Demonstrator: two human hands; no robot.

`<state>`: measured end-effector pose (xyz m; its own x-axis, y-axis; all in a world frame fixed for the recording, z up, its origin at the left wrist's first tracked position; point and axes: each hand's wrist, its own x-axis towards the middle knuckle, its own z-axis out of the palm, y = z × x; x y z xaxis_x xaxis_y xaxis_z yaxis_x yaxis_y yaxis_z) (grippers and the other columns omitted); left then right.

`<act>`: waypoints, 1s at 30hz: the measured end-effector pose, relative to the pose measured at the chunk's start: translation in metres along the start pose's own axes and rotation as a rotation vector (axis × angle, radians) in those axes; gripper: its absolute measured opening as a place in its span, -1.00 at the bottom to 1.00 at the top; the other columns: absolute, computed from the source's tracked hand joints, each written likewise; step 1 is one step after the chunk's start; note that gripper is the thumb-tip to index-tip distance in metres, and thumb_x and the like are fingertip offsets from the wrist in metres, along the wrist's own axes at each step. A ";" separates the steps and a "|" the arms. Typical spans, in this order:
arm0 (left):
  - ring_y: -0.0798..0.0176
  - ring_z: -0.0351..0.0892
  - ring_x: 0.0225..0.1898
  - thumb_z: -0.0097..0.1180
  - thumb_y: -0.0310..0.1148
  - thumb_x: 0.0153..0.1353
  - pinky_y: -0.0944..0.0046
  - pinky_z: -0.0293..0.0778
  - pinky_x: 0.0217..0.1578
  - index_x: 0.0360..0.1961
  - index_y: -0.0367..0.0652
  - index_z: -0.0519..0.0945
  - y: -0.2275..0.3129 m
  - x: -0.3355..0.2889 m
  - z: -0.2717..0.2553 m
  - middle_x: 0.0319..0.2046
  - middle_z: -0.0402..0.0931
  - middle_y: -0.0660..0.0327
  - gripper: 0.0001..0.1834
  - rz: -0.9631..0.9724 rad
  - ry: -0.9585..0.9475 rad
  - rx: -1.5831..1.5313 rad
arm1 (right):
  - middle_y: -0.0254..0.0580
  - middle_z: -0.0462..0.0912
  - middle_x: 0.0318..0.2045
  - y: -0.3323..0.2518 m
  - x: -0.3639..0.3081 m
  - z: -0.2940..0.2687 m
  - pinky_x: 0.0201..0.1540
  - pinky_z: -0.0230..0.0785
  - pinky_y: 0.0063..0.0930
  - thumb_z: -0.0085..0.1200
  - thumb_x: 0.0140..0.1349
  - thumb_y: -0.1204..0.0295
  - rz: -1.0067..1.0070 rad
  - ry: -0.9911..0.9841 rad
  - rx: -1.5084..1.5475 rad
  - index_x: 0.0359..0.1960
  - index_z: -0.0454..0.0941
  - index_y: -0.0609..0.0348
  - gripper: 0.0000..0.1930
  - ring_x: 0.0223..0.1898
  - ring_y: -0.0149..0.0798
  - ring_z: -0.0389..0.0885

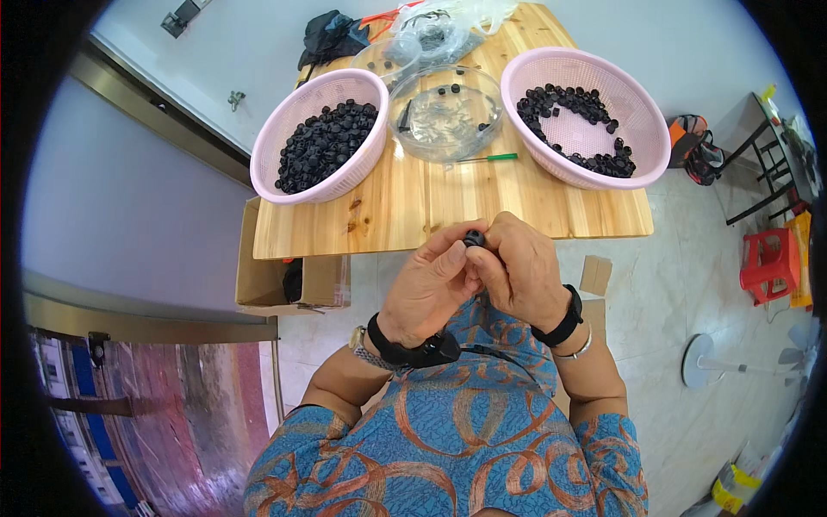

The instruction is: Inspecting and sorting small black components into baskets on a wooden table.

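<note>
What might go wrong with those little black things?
The small black part, held between the left hand and right hand, could slip and drop, since it's just off the table's near edge. The right pink basket seems to jut past the table, so a bump might spill its black pieces.

Free passage: a bare strip of the wooden tabletop [431,207], ahead of the left hand [435,289] and right hand [527,271], running between the baskets. Obstructions: the left pink basket [351,177] and right pink basket [551,172] bar sideways movement; both are open from above. A green-handled screwdriver [502,158] lies crosswise before the clear round tray [403,148]. Plastic bags [482,15] crowd the far end.
</note>
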<state>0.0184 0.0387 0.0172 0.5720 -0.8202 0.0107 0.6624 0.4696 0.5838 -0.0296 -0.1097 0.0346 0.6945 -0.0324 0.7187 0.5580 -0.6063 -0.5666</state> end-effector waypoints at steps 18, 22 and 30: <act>0.43 0.42 -0.27 -0.15 -0.22 0.32 0.46 0.42 -0.22 0.05 -0.25 0.33 0.051 -0.007 -0.002 -0.24 0.43 0.23 -0.62 0.108 0.248 0.104 | -0.21 0.43 -0.59 -0.001 -0.004 0.000 -0.58 0.26 -0.52 0.19 0.07 0.37 0.321 -0.111 0.137 -0.32 0.46 0.23 -0.77 -0.64 -0.33 0.39; 0.43 0.47 -0.30 -0.09 -0.32 0.30 0.46 0.43 -0.24 0.00 -0.27 0.41 0.084 -0.007 -0.012 -0.27 0.50 0.21 -0.68 0.217 0.224 0.249 | -0.23 0.42 -0.62 0.004 -0.007 -0.001 -0.59 0.26 -0.53 0.20 0.06 0.37 0.326 -0.214 0.130 -0.34 0.46 0.24 -0.77 -0.64 -0.34 0.41; 0.47 0.49 -0.37 -0.08 -0.39 0.28 0.50 0.46 -0.28 -0.11 -0.31 0.48 0.203 -0.005 -0.018 -0.35 0.54 0.21 -0.75 0.352 0.395 0.869 | -0.24 0.42 -0.67 0.018 -0.008 -0.006 -0.58 0.27 -0.51 0.19 0.07 0.36 0.364 -0.265 0.079 -0.39 0.45 0.20 -0.79 -0.65 -0.33 0.42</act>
<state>0.1588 0.1441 0.1213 0.8898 -0.4406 0.1185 -0.0650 0.1347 0.9888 -0.0284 -0.1249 0.0212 0.9383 -0.0213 0.3452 0.2820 -0.5306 -0.7993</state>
